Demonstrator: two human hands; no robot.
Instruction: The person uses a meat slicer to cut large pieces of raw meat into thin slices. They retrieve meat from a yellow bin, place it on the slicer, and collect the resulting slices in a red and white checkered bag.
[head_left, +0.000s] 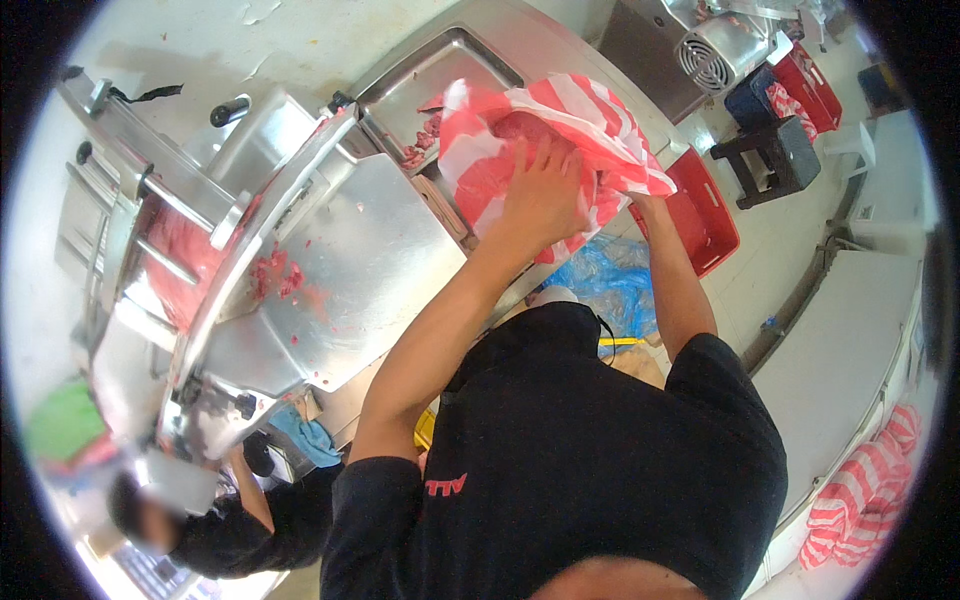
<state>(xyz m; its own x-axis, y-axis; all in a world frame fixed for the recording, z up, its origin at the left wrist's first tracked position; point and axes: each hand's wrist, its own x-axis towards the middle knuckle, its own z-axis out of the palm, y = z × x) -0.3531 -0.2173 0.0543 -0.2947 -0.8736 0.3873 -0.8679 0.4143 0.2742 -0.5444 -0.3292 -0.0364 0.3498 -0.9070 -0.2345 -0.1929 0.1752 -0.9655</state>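
Note:
A red-and-white striped plastic bag (480, 195) with reddish meat (532, 129) in its mouth is before me, over the edge of the metal worktop. My left hand (546, 191) lies on the meat and the bag's inner side, its fingers spread. From the right, my right hand (646, 201) holds the bag's edge; its fingers are mostly hidden behind the plastic. Meat scraps (421, 142) lie in the metal tray (457, 52) behind the bag. To the left stands a meat slicer (259, 240), with a large piece of meat (180, 262) at its carriage.
Meat bits dot the slicer's metal plate (375, 247). On the right are a red crate (701, 217), a black stool (784, 161) and another machine (720, 56). Blue plastic sheeting (615, 274) lies below the worktop. A co-worker in dark clothing (247, 532) is at lower left.

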